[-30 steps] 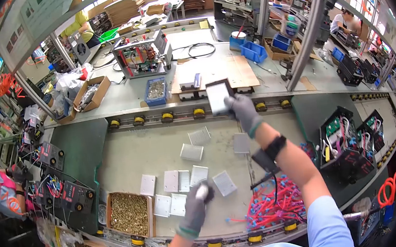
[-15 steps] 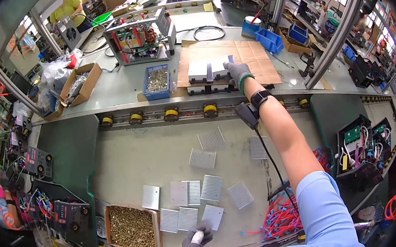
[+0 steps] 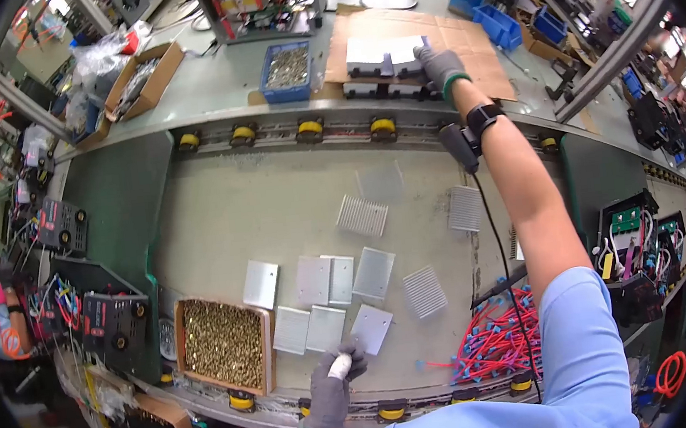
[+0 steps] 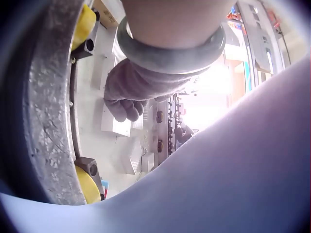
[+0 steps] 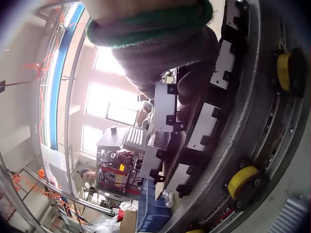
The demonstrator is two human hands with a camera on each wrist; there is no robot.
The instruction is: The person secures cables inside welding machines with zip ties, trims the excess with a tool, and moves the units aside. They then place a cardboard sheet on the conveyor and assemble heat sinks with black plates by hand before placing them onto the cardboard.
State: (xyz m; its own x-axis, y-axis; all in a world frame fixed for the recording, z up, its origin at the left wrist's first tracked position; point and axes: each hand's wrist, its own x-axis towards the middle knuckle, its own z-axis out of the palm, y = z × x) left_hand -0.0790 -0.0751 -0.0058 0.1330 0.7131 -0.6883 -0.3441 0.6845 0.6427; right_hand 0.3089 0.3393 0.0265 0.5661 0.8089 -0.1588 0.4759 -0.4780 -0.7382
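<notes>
In the head view, my left hand point(image 3: 329, 395) is over the near table edge, its gloved fingers loosely curled beside a silver finned plate point(image 3: 373, 328); a white patch shows on its thumb. The left wrist view shows this hand point(image 4: 133, 90) above a pale plate point(image 4: 114, 125), with nothing visible in its fingers. On the raised shelf, my right hand point(image 3: 442, 70) grips the right end of a white-topped black-edged block point(image 3: 405, 47). In the right wrist view, the hand point(image 5: 165, 63) has its fingers around the white block point(image 5: 165, 107), next to similar blocks point(image 5: 203, 127).
Several silver plates point(image 3: 261, 284) lie across the table. A box of brass-coloured parts point(image 3: 223, 343) stands at the left, red wires point(image 3: 502, 339) at the right. A blue bin point(image 3: 288, 93), cardboard point(image 3: 471, 42) and an opened machine point(image 3: 258, 5) are on the shelf.
My right hand carried a white-topped block onto the cardboard beside another, and still grips it. My left hand moved back toward the near edge. The head view has tilted downward.
</notes>
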